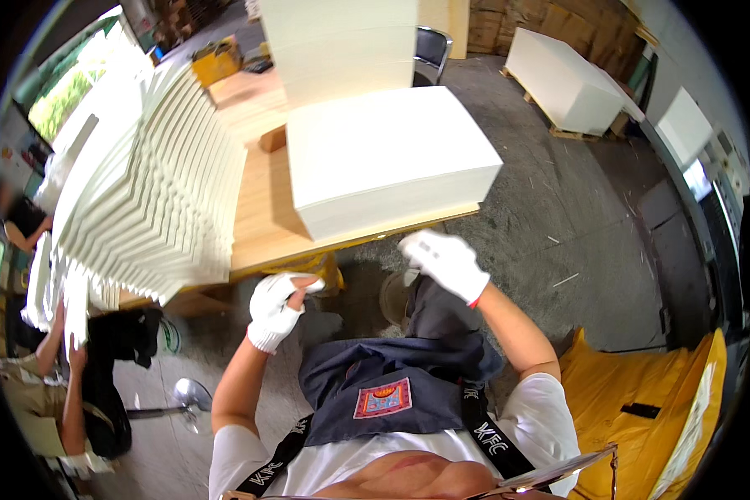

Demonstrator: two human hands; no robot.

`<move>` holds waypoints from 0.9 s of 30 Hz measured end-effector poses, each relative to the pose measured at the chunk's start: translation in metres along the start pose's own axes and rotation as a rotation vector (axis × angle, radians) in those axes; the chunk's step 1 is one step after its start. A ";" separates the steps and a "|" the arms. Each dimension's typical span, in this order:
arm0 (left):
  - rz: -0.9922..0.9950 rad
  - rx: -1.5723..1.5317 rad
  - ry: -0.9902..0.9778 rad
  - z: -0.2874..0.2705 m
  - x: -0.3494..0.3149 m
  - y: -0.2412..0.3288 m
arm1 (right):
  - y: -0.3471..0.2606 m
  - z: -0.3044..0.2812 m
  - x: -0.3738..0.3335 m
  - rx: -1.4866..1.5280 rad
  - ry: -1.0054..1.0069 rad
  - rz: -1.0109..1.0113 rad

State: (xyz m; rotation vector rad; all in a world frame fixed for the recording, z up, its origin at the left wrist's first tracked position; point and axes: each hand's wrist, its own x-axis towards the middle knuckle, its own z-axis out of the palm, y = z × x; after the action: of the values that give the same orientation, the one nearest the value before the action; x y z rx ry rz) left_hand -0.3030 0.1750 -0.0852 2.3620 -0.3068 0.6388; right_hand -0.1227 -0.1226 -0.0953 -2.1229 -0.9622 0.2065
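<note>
Both my hands wear white knitted gloves and are held up in front of the table's near edge. My left hand (277, 308) is by the gap between two paper piles, its fingers curled and the partly bare thumb against them; whether anything small is pinched there is hidden. My right hand (447, 265), with a red cuff edge, is just below the near right corner of a thick block of white paper (392, 150); its fingers are smeared by motion. To the left, a fanned stack of white folded sheets (154, 183) leans in stepped layers. Neither hand touches the paper.
The wooden table (262, 221) carries the piles, with a taller white stack (342, 50) behind. A chair (432, 52) stands beyond it. Another paper pile (562, 79) rests on a pallet far right. Yellow sheeting (633, 408) lies near right. A co-worker's hands (68, 342) hold sheets at left.
</note>
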 end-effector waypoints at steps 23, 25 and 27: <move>-0.367 0.608 -0.432 0.106 0.422 -0.133 | 0.071 -0.215 0.059 -0.492 -0.101 0.183; -0.360 0.603 -0.461 0.108 0.423 -0.129 | 0.063 -0.221 0.061 -0.461 -0.153 0.257; -0.403 0.647 -0.557 0.109 0.428 -0.119 | 0.064 -0.220 0.061 -0.449 -0.176 0.276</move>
State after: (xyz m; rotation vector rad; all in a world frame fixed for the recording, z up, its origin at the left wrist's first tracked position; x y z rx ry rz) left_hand 0.1462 0.1720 0.0002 3.0731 0.1791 -0.1614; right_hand 0.0516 -0.2360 0.0193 -2.6896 -0.8703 0.3449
